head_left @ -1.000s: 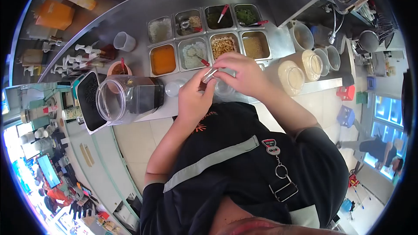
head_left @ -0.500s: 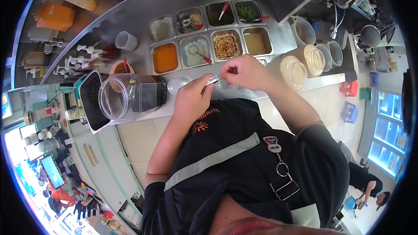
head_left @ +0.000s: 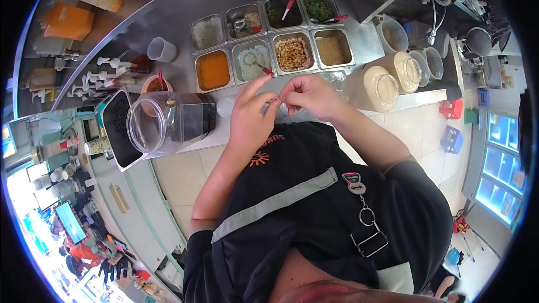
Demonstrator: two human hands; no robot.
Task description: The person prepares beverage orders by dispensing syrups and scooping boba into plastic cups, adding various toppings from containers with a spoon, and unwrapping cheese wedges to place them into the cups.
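Observation:
My left hand (head_left: 254, 113) and my right hand (head_left: 310, 97) meet over the counter's near edge, just in front of my apron. Thumb and forefinger of the left hand are pinched together, its other fingers raised. The right hand is closed in a pinch too, with its fingertips against the left ones. Whatever sits between them is too small and covered to name. Below the hands, a clear plastic cup (head_left: 292, 116) is partly hidden. Another clear cup (head_left: 225, 106) stands left of my left hand, and clear plastic ware (head_left: 337, 80) lies beyond my right wrist.
Several steel pans of toppings, including chopped nuts (head_left: 292, 55) and an orange filling (head_left: 213, 70), line the counter. A large clear jar (head_left: 147, 123) and a black tray (head_left: 118, 129) stand left. Cream-filled jars (head_left: 377, 87) stand right. Part of another person (head_left: 446, 289) shows low at right.
The silvery piece seen in my left fingers is now mostly covered. My left hand's outer fingers have lifted, and my right fingertips have moved slightly left. The person at right has shifted lower.

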